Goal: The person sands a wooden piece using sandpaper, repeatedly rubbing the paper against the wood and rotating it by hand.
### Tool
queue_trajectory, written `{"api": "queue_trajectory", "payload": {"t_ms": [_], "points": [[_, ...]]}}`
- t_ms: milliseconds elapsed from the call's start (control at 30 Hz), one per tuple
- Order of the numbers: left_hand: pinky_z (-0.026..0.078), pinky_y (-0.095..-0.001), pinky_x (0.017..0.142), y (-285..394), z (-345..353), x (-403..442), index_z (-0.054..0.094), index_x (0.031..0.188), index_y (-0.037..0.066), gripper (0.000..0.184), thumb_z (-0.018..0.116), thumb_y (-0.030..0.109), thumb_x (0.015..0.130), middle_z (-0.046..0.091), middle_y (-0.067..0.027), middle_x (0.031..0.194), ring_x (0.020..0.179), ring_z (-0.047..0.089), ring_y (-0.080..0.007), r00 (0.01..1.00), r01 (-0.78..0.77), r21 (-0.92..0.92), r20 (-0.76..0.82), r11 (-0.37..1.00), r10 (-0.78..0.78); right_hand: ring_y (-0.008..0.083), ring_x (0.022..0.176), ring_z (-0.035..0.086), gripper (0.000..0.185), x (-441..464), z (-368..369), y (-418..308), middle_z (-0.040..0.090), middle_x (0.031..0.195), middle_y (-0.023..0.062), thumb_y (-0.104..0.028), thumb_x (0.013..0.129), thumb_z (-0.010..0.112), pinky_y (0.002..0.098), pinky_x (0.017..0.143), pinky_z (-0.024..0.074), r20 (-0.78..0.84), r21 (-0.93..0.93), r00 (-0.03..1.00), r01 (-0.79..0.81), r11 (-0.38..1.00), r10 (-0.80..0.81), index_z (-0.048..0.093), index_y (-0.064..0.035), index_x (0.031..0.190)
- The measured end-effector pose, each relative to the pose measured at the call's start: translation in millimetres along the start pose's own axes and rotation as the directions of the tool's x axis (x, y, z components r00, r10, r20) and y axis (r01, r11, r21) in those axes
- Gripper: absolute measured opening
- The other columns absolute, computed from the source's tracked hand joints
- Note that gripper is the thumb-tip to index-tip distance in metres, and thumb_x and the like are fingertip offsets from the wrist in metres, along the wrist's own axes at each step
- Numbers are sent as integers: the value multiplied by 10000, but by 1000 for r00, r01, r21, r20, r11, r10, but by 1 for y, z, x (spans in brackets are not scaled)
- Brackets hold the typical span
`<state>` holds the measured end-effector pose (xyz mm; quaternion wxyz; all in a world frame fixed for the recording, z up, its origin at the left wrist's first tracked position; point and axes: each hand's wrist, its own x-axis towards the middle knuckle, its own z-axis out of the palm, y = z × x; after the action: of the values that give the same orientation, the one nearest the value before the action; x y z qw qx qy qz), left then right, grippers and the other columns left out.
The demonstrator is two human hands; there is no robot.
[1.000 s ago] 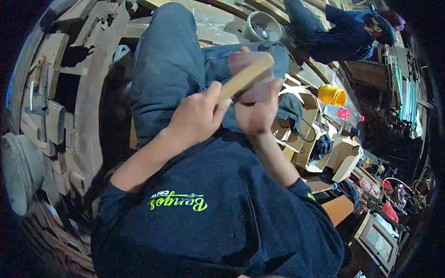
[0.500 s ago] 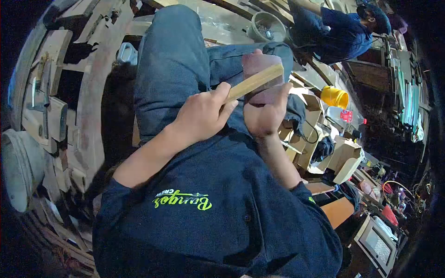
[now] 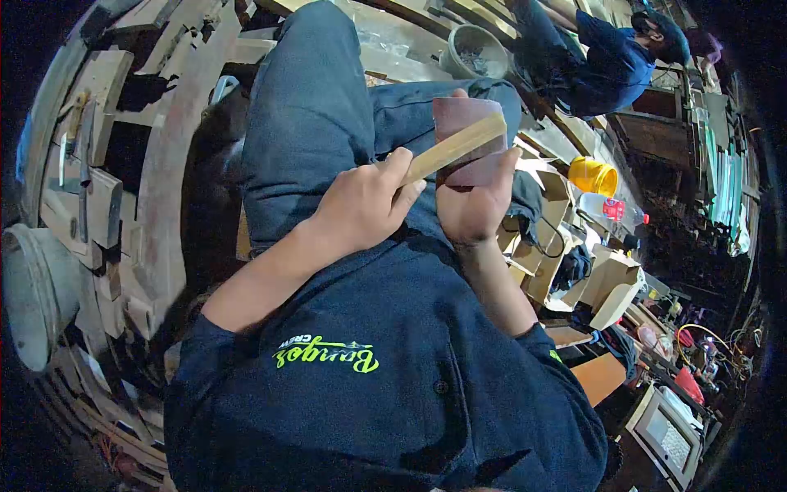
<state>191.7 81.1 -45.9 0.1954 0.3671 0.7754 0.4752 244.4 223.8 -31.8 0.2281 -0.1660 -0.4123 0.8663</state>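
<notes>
Boards [image 3: 160,201] and cardboard boxes [image 3: 612,279] flank the held wooden stick [image 3: 459,148].

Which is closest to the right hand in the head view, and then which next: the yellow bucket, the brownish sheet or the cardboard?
From the right hand:
1. Brownish sheet: touching it, against the palm.
2. Cardboard: just to the right.
3. Yellow bucket: farther right, past the cardboard.

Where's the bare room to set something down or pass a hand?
The long plank bordering the dark gap by the left leg has a bare stretch; that gap may pass a hand, depth unclear. Crowded: beyond the right hand, with cardboard boxes, yellow bucket and bottle.
</notes>
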Motion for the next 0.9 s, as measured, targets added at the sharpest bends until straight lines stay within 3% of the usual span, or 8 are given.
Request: {"api": "queue_trajectory", "payload": {"t_ms": [433, 467, 533, 633, 700, 767, 833, 900], "points": [[502, -513, 598, 4, -4, 2, 473, 966, 47, 267, 557, 300, 968, 644, -194, 756, 697, 643, -430, 998, -29, 38, -47, 999, 31, 319, 1423, 346, 699, 1, -1, -7, 350, 1543, 170, -559, 1023, 305, 435, 1173, 290, -22, -7, 1000, -18, 1000, 18, 302, -41, 1492], [495, -496, 658, 6, -8, 1, 543, 1082, 2, 315, 573, 294, 969, 636, -241, 817, 779, 638, -448, 999, -18, -23, -36, 1000, 17, 307, 1403, 379, 678, 1, -5, -10, 382, 1525, 160, -547, 1028, 306, 427, 1161, 308, -82, 25, 996, -39, 999, 41, 326, -46, 1483], [501, -471, 682, 3, -8, 1, 549, 1094, 1, 331, 576, 307, 969, 640, -233, 842, 796, 643, -430, 994, -45, -70, -101, 997, 37, 271, 1303, 496, 615, 2, -5, -14, 481, 1453, 127, -505, 1039, 320, 407, 1101, 383, -274, 40, 959, -66, 997, 75, 401, -52, 1446], [507, -420, 745, 1, -10, 2, 561, 1119, 5, 369, 608, 330, 953, 639, -211, 928, 853, 645, -391, 987, -62, -148, -158, 987, 38, 256, 1279, 506, 627, 5, -10, -13, 518, 1384, 94, -542, 1032, 337, 381, 1053, 419, -245, 20, 970, 0, 1000, 5, 409, -57, 1422], [505, -431, 750, 3, -10, 1, 563, 1111, 11, 365, 634, 323, 936, 626, -216, 957, 871, 636, -398, 979, -71, -46, -193, 996, 61, 258, 1265, 516, 592, 4, -20, -9, 525, 1369, 92, -525, 1034, 356, 377, 1043, 427, -195, 42, 981, 4, 999, 5, 425, -68, 1404], [510, -442, 734, 4, -6, 1, 544, 1065, 22, 344, 701, 270, 885, 621, -216, 941, 860, 644, -401, 984, -67, -43, -166, 997, 59, 259, 1278, 511, 603, -3, -18, -6, 501, 1424, 120, -489, 1044, 323, 405, 1085, 392, -351, 43, 929, -107, 993, 115, 398, -42, 1442], [518, -441, 669, 6, -6, 1, 536, 1056, 29, 335, 717, 238, 868, 636, -195, 846, 784, 666, -401, 995, 84, -111, -42, 990, -89, 271, 1309, 484, 629, -9, -14, -4, 464, 1460, 124, -502, 1042, 319, 421, 1117, 352, -210, 21, 974, -83, 996, 85, 363, -35, 1461], [519, -441, 643, 4, -7, 1, 541, 1054, 31, 328, 717, 235, 866, 644, -189, 813, 753, 671, -402, 996, 77, -101, -42, 992, -82, 278, 1337, 452, 644, -9, -7, -4, 416, 1502, 128, -514, 1040, 313, 430, 1134, 327, -30, 123, 997, -66, 990, 70, 350, -36, 1469]]}}
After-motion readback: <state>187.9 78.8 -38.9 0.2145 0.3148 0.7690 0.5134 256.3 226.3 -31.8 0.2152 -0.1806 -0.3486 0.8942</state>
